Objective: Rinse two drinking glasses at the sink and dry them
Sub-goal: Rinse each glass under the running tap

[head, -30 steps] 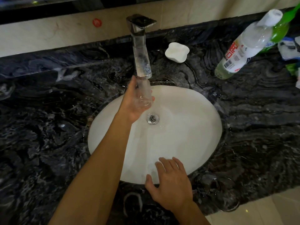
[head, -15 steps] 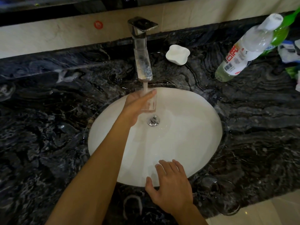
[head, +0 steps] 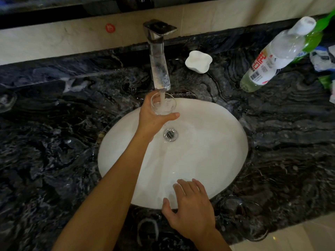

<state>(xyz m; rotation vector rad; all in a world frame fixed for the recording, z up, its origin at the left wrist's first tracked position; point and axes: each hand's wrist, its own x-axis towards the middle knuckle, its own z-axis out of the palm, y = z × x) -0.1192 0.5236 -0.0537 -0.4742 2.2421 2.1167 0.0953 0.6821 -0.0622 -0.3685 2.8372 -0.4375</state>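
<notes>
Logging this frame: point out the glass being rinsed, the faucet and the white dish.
glass [head: 165,107]: head view, inside its rim.
faucet [head: 160,69]: head view, middle of spout.
white dish [head: 198,61]: head view, its centre.

Black veined marble desk [head: 54,142]: white wavy soap dish [head: 198,61] at twelve o'clock, white-capped clear plastic bottle [head: 272,57] at two o'clock.
</notes>
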